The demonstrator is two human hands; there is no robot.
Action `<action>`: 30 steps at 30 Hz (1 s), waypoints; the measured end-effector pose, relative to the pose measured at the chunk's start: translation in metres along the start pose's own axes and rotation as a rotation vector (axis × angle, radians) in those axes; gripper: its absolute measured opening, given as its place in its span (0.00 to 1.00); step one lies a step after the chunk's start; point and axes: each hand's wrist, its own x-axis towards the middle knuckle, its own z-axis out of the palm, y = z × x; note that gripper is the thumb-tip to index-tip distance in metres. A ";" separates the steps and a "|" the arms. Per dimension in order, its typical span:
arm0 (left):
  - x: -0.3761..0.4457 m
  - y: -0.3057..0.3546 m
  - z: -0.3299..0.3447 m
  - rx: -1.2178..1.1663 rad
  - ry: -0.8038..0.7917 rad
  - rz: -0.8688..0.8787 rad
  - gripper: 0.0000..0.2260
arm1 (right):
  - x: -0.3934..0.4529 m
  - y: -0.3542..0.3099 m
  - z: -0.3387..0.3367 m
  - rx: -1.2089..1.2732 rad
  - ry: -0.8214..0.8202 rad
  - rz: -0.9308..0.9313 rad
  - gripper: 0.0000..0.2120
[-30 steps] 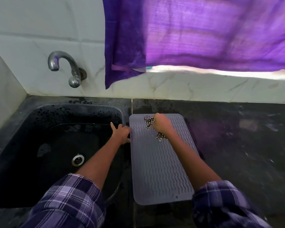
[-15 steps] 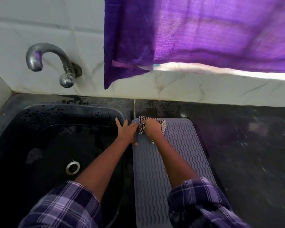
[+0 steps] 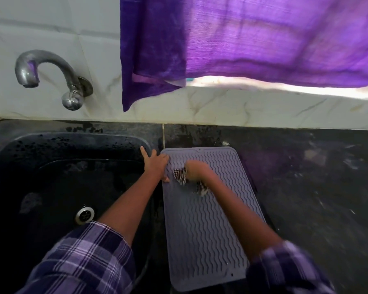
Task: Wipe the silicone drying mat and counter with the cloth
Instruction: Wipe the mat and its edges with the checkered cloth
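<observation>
A grey silicone drying mat [image 3: 202, 225] with wavy ridges lies on the dark counter [image 3: 310, 183], just right of the sink. My right hand [image 3: 197, 171] presses a black-and-white checked cloth [image 3: 182, 177] onto the mat's upper left part; the hand is blurred and most of the cloth is hidden under it. My left hand [image 3: 156, 164] lies flat with fingers spread on the mat's left edge, next to the sink rim, holding nothing.
A black sink [image 3: 57, 187] with a metal drain [image 3: 85, 215] fills the left side. A curved steel tap [image 3: 49, 75] sticks out of the white tiled wall. A purple curtain [image 3: 253, 39] hangs over the counter's back edge.
My right hand has slid the cloth back from the mat's far left corner toward me. My left hand stays on the mat's left edge. The view has shifted slightly.
</observation>
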 end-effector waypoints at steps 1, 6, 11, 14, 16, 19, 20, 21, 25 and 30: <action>0.000 0.000 0.001 -0.014 0.006 -0.001 0.35 | 0.006 0.004 -0.017 0.052 -0.013 0.015 0.08; 0.000 -0.005 0.001 -0.078 -0.022 -0.005 0.38 | 0.034 -0.005 -0.052 0.142 0.367 0.140 0.09; 0.000 -0.007 0.003 -0.124 0.010 -0.018 0.42 | 0.032 -0.025 0.005 -0.023 0.186 0.067 0.15; 0.000 -0.006 0.003 -0.136 0.016 -0.022 0.37 | 0.021 -0.021 0.016 -0.038 0.175 0.041 0.16; 0.000 -0.005 0.002 -0.137 0.022 -0.021 0.34 | 0.011 -0.022 0.019 -0.057 0.167 0.050 0.16; -0.001 -0.005 0.004 -0.112 0.037 -0.024 0.32 | -0.006 -0.032 0.027 -0.048 0.144 0.094 0.17; -0.001 -0.004 0.005 -0.101 0.050 -0.025 0.33 | -0.011 -0.033 0.029 -0.038 0.133 0.103 0.17; -0.002 -0.003 0.007 -0.096 0.068 -0.027 0.33 | -0.016 -0.034 0.030 -0.032 0.121 0.104 0.16; -0.009 -0.001 0.020 -0.073 0.188 -0.023 0.31 | -0.047 -0.030 0.048 -0.062 0.105 0.072 0.15; -0.031 0.002 0.048 -0.070 0.328 0.078 0.14 | -0.086 -0.025 0.078 -0.108 0.047 0.036 0.15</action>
